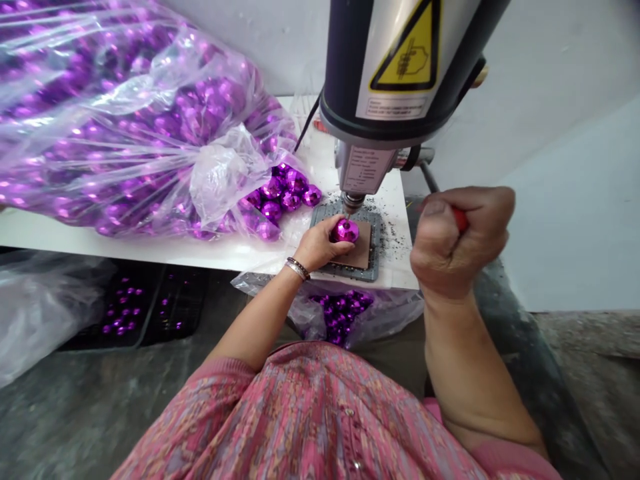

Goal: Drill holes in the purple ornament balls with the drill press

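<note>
Left hand (323, 245) pinched a faceted purple ball (346, 231) on the brown board (356, 248), just under the drill chuck (353, 202). Right hand (463, 240), to the right, was closed round the red-ended lever (460, 219). Drill head (400, 67) carried a yellow warning triangle (409, 50); label text (367, 170) too small to read.

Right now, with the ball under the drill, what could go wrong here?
The left hand grips the purple ball close to the drill bit, so a slip might cut the fingers. The ball is round and steadied only by that hand, so it could twist or roll. Loose balls spill from the open bag near the drill base and might roll into the way.
</note>
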Motion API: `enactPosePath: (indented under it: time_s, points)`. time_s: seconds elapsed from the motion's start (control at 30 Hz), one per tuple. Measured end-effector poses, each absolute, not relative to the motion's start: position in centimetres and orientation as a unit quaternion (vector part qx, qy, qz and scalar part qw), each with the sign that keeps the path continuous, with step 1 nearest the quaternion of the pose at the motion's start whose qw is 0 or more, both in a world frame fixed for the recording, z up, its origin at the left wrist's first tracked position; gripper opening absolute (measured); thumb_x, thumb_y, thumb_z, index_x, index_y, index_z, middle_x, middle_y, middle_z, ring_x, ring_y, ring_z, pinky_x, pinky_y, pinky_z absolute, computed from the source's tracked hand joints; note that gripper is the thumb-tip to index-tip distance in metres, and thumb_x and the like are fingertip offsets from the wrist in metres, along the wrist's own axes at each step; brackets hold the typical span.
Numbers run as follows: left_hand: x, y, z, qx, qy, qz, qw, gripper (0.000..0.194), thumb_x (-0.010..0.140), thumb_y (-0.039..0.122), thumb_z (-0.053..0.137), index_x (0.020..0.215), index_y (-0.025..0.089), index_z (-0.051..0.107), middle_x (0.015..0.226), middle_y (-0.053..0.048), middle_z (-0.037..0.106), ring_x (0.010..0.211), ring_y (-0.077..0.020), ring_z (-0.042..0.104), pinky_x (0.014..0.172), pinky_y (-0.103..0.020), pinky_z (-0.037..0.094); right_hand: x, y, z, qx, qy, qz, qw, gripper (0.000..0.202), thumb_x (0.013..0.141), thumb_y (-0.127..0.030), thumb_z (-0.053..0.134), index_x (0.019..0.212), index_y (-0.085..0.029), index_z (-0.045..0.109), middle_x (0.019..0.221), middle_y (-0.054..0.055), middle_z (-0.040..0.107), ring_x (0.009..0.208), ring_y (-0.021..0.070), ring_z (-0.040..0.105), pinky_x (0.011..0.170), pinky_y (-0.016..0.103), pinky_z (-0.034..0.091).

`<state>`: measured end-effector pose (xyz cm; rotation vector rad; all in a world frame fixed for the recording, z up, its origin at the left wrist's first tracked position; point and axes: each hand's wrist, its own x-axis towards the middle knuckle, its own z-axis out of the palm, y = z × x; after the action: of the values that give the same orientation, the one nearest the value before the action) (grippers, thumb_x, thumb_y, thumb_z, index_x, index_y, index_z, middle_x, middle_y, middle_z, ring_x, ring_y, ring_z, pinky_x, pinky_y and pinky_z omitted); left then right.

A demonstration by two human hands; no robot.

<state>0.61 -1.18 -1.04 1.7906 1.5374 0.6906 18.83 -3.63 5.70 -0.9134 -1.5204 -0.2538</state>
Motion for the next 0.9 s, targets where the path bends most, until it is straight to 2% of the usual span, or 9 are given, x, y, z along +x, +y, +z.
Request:
enactPosePath:
  time_s: [0.2,0.43,0.57,0.63,0.7,0.77,0.9]
  points:
    - [0.5,-1.2,-1.4,0.686,0.586,0.273,0.334,0.066,0.076,0.023,0.081,0.139,0.016,0.062,0.132,-0.007,0.072,0.12,-0.0231,0.067,0.104,-0.03,0.049,18.3,-2.8,4.3,-0.373,-0.633,-0.095,0.672,0.012,0.096,-0.026,0.045,0.089,-0.021,0.053,0.074,-0.003,0.053,0.067,0.0036,0.052,0.067,0.021,0.044]
    - [0.6,-1.5,-1.3,0.689,0.588,0.272,0.325,0.06,0.077,0.025,0.08,0.135,0.019,0.065,0.127,-0.005,0.073,0.115,-0.0231,0.067,0.1,-0.029,0.05,18.0,-2.6,2.2,-0.341,-0.639,-0.098,0.683,0.014,0.095,-0.031,0.046,0.088,-0.019,0.051,0.073,-0.003,0.051,0.071,0.0056,0.059,0.068,0.023,0.049]
    - [0.9,-1.5,-1.2,0.686,0.596,0.265,0.322,0.06,0.077,0.028,0.08,0.135,0.019,0.064,0.123,-0.006,0.073,0.111,-0.023,0.068,0.099,-0.03,0.05,18.0,-1.4,5.9,-0.365,-0.599,-0.087,0.707,0.032,0.097,-0.043,0.044,0.079,-0.017,0.046,0.067,-0.003,0.045,0.062,0.0047,0.047,0.061,0.022,0.038]
    - [0.9,-1.7,-1.1,0.678,0.606,0.263,0.322,0.059,0.077,0.029,0.079,0.133,0.018,0.064,0.118,-0.005,0.074,0.107,-0.0228,0.069,0.096,-0.03,0.051,18.2,-0.1,9.2,-0.397,-0.587,-0.04,0.704,0.034,0.099,-0.041,0.036,0.074,-0.018,0.04,0.063,-0.003,0.04,0.056,0.0045,0.04,0.059,0.023,0.032]
    - [0.6,-2.3,-0.8,0.668,0.612,0.271,0.324,0.056,0.078,0.03,0.078,0.131,0.018,0.064,0.112,-0.004,0.075,0.101,-0.0217,0.069,0.092,-0.029,0.052,18.4,1.3,12.2,-0.417,-0.583,0.012,0.698,0.031,0.098,-0.03,0.037,0.07,-0.02,0.03,0.06,-0.004,0.037,0.052,0.0044,0.035,0.057,0.023,0.029]
    - [0.2,-3.4,-0.5,0.671,0.602,0.276,0.334,0.054,0.079,0.032,0.077,0.129,0.018,0.065,0.108,-0.004,0.075,0.096,-0.0206,0.068,0.088,-0.029,0.053,18.4,2.3,14.1,-0.431,-0.584,0.083,0.683,0.029,0.095,-0.021,0.043,0.068,-0.021,0.032,0.058,-0.004,0.035,0.054,0.005,0.037,0.059,0.023,0.031]
    - [-0.4,-6.3,-0.1,0.736,0.496,0.212,0.409,0.059,0.07,0.031,0.084,0.126,0.019,0.068,0.111,-0.006,0.075,0.097,-0.0224,0.07,0.089,-0.033,0.056,18.2,2.6,14.7,-0.414,-0.566,0.129,0.701,0.029,0.096,-0.02,0.044,0.069,-0.02,0.037,0.059,-0.005,0.035,0.057,0.005,0.041,0.064,0.023,0.037]
